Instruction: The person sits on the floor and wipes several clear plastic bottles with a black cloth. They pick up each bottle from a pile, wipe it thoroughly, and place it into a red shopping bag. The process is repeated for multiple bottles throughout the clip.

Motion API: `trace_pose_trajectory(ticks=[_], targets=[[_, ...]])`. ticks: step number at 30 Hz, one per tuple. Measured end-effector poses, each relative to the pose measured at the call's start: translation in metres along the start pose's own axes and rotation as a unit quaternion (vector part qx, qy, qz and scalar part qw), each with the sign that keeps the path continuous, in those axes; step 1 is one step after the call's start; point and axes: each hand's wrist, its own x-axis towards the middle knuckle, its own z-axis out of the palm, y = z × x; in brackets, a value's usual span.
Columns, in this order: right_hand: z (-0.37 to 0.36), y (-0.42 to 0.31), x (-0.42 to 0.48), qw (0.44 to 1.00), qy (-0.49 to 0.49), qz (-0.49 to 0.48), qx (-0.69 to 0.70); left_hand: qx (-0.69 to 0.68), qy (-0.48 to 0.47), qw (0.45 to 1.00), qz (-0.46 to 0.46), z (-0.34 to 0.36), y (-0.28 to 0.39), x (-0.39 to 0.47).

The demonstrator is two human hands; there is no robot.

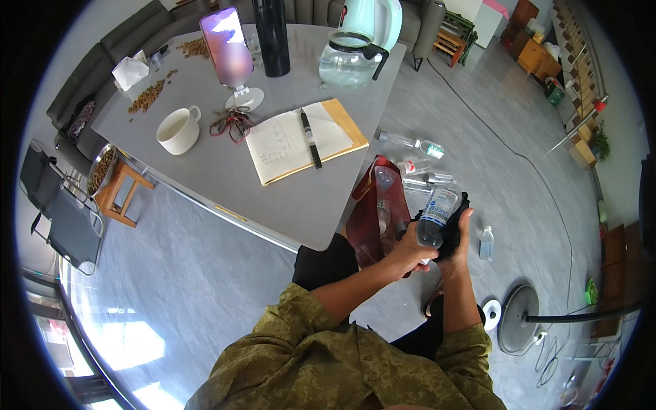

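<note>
My left hand (pixel 408 252) grips the neck end of a clear plastic bottle (pixel 436 212) with a blue and white label, held tilted with its base away from me. My right hand (pixel 458 238) holds a black cloth (pixel 454 230) against the bottle's side. Just left of the hands stands a dark red bag (pixel 366 225) with clear bottles inside. Beyond them several empty-looking plastic bottles (pixel 416 166) lie on the floor. A small clear bottle (pixel 486 245) with a pale label is on the floor to the right.
The grey table (pixel 205 174) holds a notebook (pixel 277 148) with a pen (pixel 310 138), a white cup (pixel 179 130), a phone on a stand (pixel 228 48), a glass pot (pixel 348 64) and a black flask (pixel 271 38). A round black base (pixel 517 318) and cables (pixel 551 359) are at the right.
</note>
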Motion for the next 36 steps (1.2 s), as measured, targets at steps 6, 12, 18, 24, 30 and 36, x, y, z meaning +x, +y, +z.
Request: trace_pose_trajectory(ticks=[6, 12, 18, 24, 30, 36], targets=[[0.007, 0.0, -0.015, 0.982, 0.005, -0.021, -0.188, -0.107, -0.039, 0.993, -0.016, -0.014, 0.001, 0.007], [0.015, 0.016, -0.015, 0.96, 0.022, -0.038, -0.276, -0.052, 0.038, 0.994, 0.083, -0.013, -0.001, 0.013], [0.016, 0.016, -0.005, 0.977, 0.047, -0.121, -0.169, 0.023, 0.008, 0.998, 0.061, -0.003, 0.011, -0.001], [-0.011, 0.001, 0.0, 0.999, 0.021, 0.0, -0.025, -0.053, -0.058, 0.997, 0.013, 0.001, 0.016, -0.012], [-0.019, -0.015, -0.005, 0.993, -0.066, 0.018, 0.1, -0.229, -0.269, 0.93, -0.107, -0.01, 0.019, -0.016], [-0.026, -0.028, -0.013, 0.996, -0.046, -0.04, 0.058, -0.206, -0.293, 0.925, -0.129, -0.001, 0.021, -0.018]])
